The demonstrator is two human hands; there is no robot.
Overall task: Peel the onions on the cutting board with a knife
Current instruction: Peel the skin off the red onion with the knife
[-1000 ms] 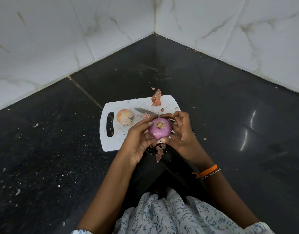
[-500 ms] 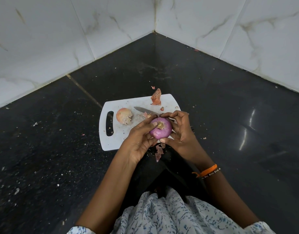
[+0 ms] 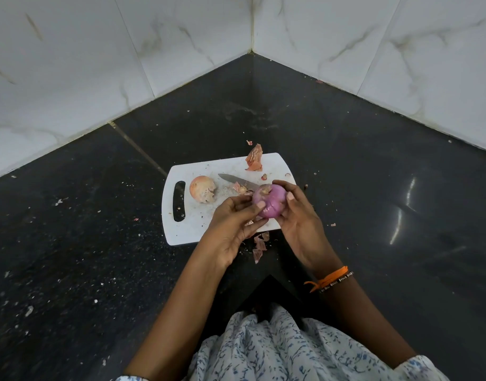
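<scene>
The purple onion (image 3: pixel 270 202) looks almost bare, glossy, a tuft left at its top, held just above the right near part of the cutting board (image 3: pixel 198 229). Left hand (image 3: pixel 231 229) and right hand (image 3: pixel 299 224) clamp their fingers on it. Farther left, the second onion (image 3: pixel 202 188) still wears papery skin, so I judge about half remains; the knife (image 3: pixel 236 179) lies idle behind.

A purple onion (image 3: pixel 270 202), a tan-skinned onion (image 3: pixel 202 188), a white cutting board (image 3: pixel 198 229), black speckled counter (image 3: pixel 85 257), white veined wall tiles (image 3: pixel 71 64), orange wristband (image 3: pixel 328 279)
</scene>
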